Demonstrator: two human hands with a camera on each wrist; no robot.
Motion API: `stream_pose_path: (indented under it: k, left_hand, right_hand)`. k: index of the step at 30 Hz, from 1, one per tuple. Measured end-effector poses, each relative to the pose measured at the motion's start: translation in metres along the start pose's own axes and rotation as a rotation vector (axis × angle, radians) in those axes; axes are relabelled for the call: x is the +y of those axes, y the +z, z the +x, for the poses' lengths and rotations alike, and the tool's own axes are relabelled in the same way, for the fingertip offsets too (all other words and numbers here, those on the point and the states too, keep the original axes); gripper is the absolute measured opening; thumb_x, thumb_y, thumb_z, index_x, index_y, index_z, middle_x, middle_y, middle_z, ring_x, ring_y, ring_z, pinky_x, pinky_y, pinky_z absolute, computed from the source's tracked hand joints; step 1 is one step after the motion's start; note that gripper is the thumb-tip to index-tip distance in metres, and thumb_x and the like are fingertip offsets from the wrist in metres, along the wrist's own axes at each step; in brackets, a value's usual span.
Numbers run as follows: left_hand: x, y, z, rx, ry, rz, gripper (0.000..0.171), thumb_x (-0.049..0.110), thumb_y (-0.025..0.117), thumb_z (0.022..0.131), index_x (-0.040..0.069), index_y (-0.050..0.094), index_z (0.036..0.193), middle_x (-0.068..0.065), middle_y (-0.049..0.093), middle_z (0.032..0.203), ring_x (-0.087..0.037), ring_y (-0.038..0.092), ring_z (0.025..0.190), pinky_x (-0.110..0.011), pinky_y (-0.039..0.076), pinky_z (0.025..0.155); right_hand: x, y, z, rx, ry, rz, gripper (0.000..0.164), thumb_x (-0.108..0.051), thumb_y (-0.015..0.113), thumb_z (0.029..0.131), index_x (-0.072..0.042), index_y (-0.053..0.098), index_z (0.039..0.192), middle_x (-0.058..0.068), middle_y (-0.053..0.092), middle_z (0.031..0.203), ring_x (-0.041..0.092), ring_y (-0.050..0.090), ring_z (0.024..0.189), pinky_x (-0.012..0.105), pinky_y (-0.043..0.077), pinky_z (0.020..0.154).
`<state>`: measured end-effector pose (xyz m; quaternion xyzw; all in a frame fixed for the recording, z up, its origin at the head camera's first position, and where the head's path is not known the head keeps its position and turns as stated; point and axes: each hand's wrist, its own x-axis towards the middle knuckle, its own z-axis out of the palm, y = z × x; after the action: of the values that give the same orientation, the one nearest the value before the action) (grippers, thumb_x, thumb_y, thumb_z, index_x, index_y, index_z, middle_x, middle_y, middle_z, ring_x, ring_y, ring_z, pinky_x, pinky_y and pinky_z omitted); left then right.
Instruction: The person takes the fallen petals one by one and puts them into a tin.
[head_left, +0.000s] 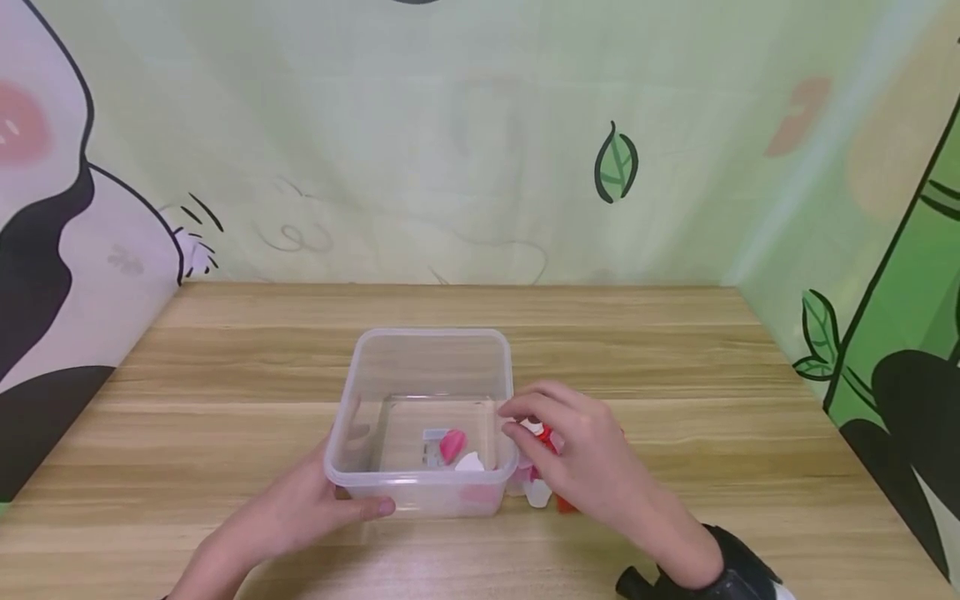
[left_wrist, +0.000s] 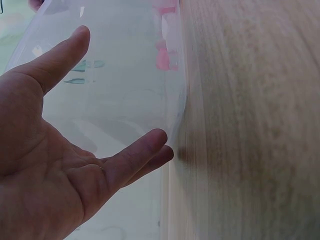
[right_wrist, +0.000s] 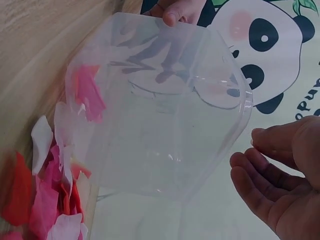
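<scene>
A clear plastic box (head_left: 420,495) stands on the table, with a pink petal (head_left: 452,447) and a white petal (head_left: 469,462) inside. My left hand (head_left: 300,498) steadies its near left corner, the thumb along the front wall and the fingers at the left side. In the left wrist view those fingers (left_wrist: 135,157) look mostly straight. Over the box's right rim hovers my right hand (head_left: 573,446), its fingers loosely bent toward the thumb; I see nothing held between them. Beneath that hand, a heap of red, pink and white petals (right_wrist: 46,197) lies against the box, partly hidden in the head view.
A wooden table (head_left: 247,342) carries everything. Behind it hangs a pale green cloth (head_left: 420,167) with cartoon pandas and leaves. My right wrist wears a black strap (head_left: 720,571).
</scene>
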<state>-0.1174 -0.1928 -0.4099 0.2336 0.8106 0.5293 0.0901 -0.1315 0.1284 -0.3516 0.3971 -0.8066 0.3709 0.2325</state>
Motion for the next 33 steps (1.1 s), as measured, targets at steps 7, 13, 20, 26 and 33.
stream_pose_path:
  k: [7,13,20,26,33]
  left_hand:
    - [0.001,-0.001,0.001,-0.007,0.012,-0.005,0.123,0.018,0.088,0.084,0.037,-0.004,0.164,-0.022,0.055,0.139,-0.032,0.063,0.111,-0.035,0.054,0.09]
    - [0.0,0.0,0.001,-0.015,0.017,-0.005,0.121,0.016,0.087,0.085,0.035,-0.002,0.164,-0.02,0.059,0.132,-0.03,0.065,0.106,-0.034,0.054,0.089]
    - [0.0,0.0,0.0,-0.006,-0.002,0.026,0.121,0.021,0.088,0.085,0.035,-0.002,0.165,-0.021,0.055,0.139,-0.029,0.064,0.106,-0.032,0.053,0.09]
    - [-0.002,0.001,-0.003,-0.009,-0.007,0.08,0.118,0.03,0.086,0.086,0.016,-0.001,0.165,-0.025,0.056,0.138,-0.025,0.063,0.104,-0.032,0.054,0.086]
    - [-0.002,0.0,-0.001,0.006,-0.001,0.024,0.12,0.028,0.088,0.084,0.035,-0.001,0.165,-0.02,0.054,0.141,-0.029,0.062,0.108,-0.03,0.052,0.09]
  right_hand:
    - [0.007,-0.012,-0.003,-0.016,0.091,-0.082,0.021,-0.001,0.082,0.086,-0.005,0.074,0.104,0.0,0.071,0.099,0.01,0.065,0.084,0.022,0.055,0.069]
    - [0.017,-0.025,-0.01,-0.089,0.173,-0.165,0.019,-0.004,0.083,0.086,-0.007,0.074,0.102,0.0,0.069,0.095,0.01,0.065,0.082,0.026,0.056,0.068]
    - [0.023,-0.028,-0.021,-0.332,0.37,-0.226,0.011,-0.008,0.081,0.089,-0.012,0.072,0.093,-0.008,0.064,0.084,0.01,0.059,0.074,0.026,0.054,0.066]
    - [0.031,-0.024,-0.032,-0.5,0.399,-0.265,0.013,-0.006,0.08,0.087,-0.012,0.068,0.086,-0.008,0.055,0.074,0.009,0.05,0.067,0.025,0.048,0.061]
    - [0.035,-0.015,-0.036,-0.592,0.399,-0.278,0.031,-0.006,0.082,0.084,-0.016,0.054,0.077,-0.007,0.044,0.066,0.012,0.043,0.064,0.027,0.04,0.059]
